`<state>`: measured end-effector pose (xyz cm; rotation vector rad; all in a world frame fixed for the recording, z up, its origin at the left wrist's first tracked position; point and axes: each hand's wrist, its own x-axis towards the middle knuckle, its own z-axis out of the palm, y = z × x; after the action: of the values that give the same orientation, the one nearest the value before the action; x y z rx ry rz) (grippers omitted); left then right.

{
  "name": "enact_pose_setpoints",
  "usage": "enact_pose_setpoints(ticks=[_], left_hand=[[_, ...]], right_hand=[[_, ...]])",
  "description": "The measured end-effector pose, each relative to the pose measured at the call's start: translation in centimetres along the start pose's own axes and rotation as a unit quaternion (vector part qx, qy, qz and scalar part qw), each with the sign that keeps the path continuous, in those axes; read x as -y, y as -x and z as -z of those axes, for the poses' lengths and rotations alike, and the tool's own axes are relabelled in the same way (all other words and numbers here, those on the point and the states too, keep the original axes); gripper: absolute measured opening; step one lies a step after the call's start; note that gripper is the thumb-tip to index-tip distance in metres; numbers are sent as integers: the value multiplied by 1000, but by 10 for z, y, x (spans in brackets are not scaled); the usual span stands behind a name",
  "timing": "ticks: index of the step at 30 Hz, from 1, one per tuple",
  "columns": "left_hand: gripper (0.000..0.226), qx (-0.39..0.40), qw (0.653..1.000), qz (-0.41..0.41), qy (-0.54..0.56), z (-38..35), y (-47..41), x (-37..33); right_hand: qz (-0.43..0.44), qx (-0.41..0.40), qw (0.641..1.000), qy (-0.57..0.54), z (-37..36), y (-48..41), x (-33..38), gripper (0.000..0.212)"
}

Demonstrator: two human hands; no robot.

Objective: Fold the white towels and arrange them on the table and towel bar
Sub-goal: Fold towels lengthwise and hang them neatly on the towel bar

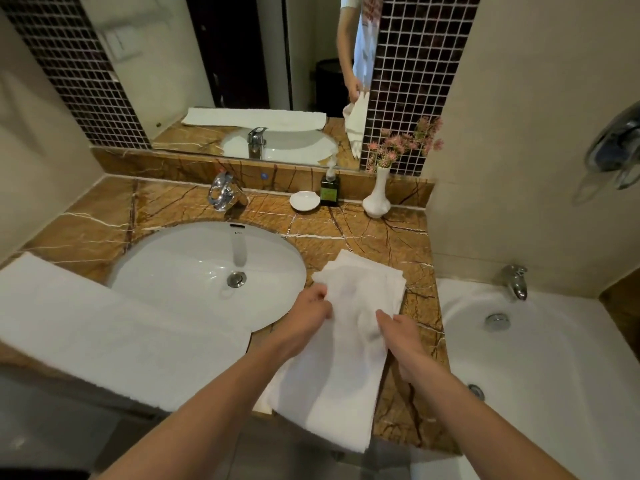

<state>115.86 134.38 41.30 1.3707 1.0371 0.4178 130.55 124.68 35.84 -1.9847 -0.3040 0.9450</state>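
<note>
Towel (346,368), long axis front-to-back on counter (349,230).
My left hand (308,315) pinches its left edge; right hand (401,337) touches it, grip unclear.

We see a white basin (194,268) near the middle, its chrome faucet (223,194) at its twelve o'clock. At its two o'clock stand a soap dish (304,200), a dark pump bottle (329,190) and a white vase (377,199) of pink flowers. At four o'clock, a bathtub (554,375) with its tap (516,280).
</note>
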Motion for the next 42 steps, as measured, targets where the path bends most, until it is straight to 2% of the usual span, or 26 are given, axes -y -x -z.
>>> enact_pose_setpoints(ticks=[2, 4, 6, 8, 10, 15, 18, 21, 23, 26, 27, 30, 33, 36, 42], left_hand=[[41, 34, 994, 24, 100, -1, 8, -19], [58, 76, 977, 34, 195, 4, 15, -38], [64, 93, 968, 18, 231, 13, 22, -58], [64, 82, 970, -7, 228, 26, 31, -78], [63, 71, 970, -38, 232, 44, 41, -95], [69, 25, 961, -121, 247, 101, 73, -137], [68, -12, 951, -179, 253, 143, 104, -162], [67, -62, 944, -224, 234, 185, 140, -182], [59, -76, 936, -260, 226, 207, 167, -195], [26, -77, 922, -315, 214, 237, 203, -212], [31, -80, 919, -318, 219, 248, 211, -218], [49, -85, 920, -301, 235, 273, 230, -237], [37, -98, 924, -295, 224, 297, 242, -253], [51, -116, 930, -287, 198, 318, 254, -268], [49, -222, 923, -258, 179, 347, 271, -288]], right_hand=[[32, -17, 999, -16, 7, 1, 15, 23], [31, 15, 995, -88, 12, 5, 34, 28], [-46, 104, 972, -205, 14, 10, 58, 38], [-116, 216, 936, -254, 15, 17, 86, 56], [-124, 309, 912, -241, 11, 28, 118, 61], [-66, 458, 873, -151, -15, 74, 206, 29], [24, 460, 885, -67, -39, 106, 259, 20], [191, 393, 899, -25, -64, 149, 311, 22], [291, 380, 877, -42, -79, 182, 342, 20], [394, 358, 844, -69, -98, 225, 382, 21], [415, 360, 832, -76, -104, 235, 393, 24], [453, 390, 798, -83, -116, 261, 417, 33], [461, 409, 780, -105, -126, 280, 432, 37], [447, 446, 767, -118, -135, 292, 439, 42], [458, 489, 737, -84, -156, 304, 435, 40]])
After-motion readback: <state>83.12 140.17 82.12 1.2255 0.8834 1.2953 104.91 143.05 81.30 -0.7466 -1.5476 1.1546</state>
